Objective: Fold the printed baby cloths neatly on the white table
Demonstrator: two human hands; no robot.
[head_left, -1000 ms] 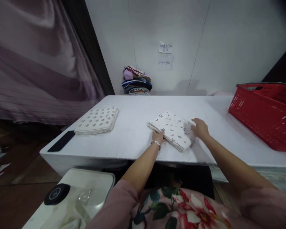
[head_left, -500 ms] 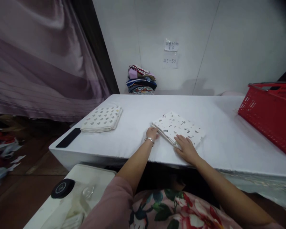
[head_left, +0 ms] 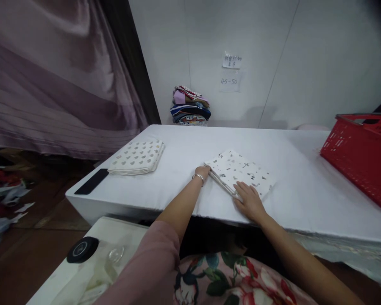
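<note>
A folded white cloth with small grey prints [head_left: 237,167] lies turned at an angle on the white-covered table [head_left: 184,156]. At its left corner, my left hand [head_left: 203,171], with a silver bracelet on the wrist, closes its fingers on the folded edge. The fingertips there are partly hidden. My right hand [head_left: 249,199] rests on the cloth's near edge with its fingers stretched out and lying flat. Off to the left lies a second folded cloth, white with rows of small motifs [head_left: 137,156], which neither hand touches.
A red plastic basket [head_left: 358,156] stands at the table's right end. Several folded fabrics [head_left: 190,106] are stacked by the wall. A dark flat strip [head_left: 91,181] lies at the left edge. Below, a white surface [head_left: 123,228] holds a black round object [head_left: 82,250].
The camera view has shifted slightly. My left hand has moved a little up along the cloth's left corner, while my right hand stays flat on the near edge.
</note>
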